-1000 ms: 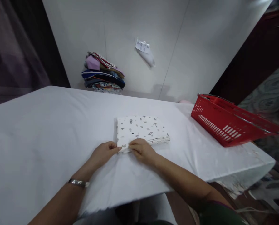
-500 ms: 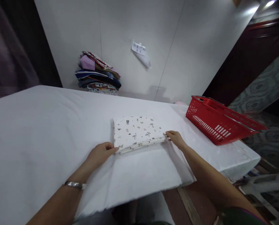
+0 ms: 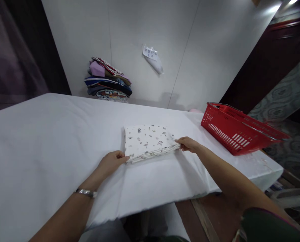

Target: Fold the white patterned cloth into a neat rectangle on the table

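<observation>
i'm seeing white patterned cloth (image 3: pixel 147 139) lying fully folded; left hand (image 3: pixel 112 163) pinching near corner, right hand (image 3: pixel 189 144) resting loose on opposite corner, hands apart; layered edges looking unsquared.

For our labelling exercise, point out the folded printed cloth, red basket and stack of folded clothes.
folded printed cloth (image 3: pixel 148 140): head view, top face.
red basket (image 3: pixel 227 134): head view, near side wall.
stack of folded clothes (image 3: pixel 108 82): head view, front edge.
</observation>
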Action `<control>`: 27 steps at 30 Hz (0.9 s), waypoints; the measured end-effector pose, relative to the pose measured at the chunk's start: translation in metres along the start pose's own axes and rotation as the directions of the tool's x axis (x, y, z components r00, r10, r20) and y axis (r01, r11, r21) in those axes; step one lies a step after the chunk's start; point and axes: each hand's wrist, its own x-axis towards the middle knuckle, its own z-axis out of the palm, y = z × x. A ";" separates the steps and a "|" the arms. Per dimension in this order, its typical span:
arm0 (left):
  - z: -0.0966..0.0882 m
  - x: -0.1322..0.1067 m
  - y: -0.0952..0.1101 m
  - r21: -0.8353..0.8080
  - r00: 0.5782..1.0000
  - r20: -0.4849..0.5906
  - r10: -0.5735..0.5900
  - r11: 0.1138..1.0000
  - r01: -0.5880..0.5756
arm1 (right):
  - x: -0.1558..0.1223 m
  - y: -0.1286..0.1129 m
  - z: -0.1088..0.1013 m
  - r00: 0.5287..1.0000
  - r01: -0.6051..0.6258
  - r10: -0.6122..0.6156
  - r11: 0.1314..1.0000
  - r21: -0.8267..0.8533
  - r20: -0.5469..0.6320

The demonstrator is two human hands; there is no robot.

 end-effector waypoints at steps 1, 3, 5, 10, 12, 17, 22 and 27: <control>0.000 0.000 0.000 -0.002 1.000 -0.003 -0.003 1.000 0.003 | -0.001 0.001 0.000 1.000 0.008 -0.008 1.000 0.030 0.004; 0.000 0.001 -0.001 -0.005 1.000 -0.008 -0.012 1.000 0.012 | -0.001 0.005 0.000 1.000 -0.022 0.022 0.999 0.043 0.012; 0.000 0.001 0.000 0.001 1.000 -0.010 -0.025 1.000 0.025 | 0.000 0.011 0.001 0.997 -0.069 0.069 0.998 -0.014 0.019; -0.001 0.000 0.003 0.007 0.999 -0.019 -0.030 1.000 0.030 | 0.003 0.017 0.002 0.997 -0.077 0.081 0.977 -0.198 0.010; 0.000 0.000 0.003 0.000 0.999 -0.023 -0.025 1.000 0.025 | 0.001 0.014 0.001 0.997 -0.076 0.080 0.967 -0.242 0.008; 0.002 0.002 -0.002 -0.010 0.999 -0.035 -0.012 1.000 0.012 | -0.005 0.005 0.006 0.997 -0.078 0.079 0.983 -0.167 0.000; 0.004 0.003 -0.008 -0.015 0.999 -0.044 0.024 1.000 -0.024 | -0.003 0.010 0.013 0.998 -0.043 0.035 0.988 0.148 0.051; 0.005 0.000 -0.006 0.011 0.999 -0.013 0.039 0.999 -0.039 | -0.005 0.027 0.012 1.000 -0.013 0.018 0.985 0.173 -0.023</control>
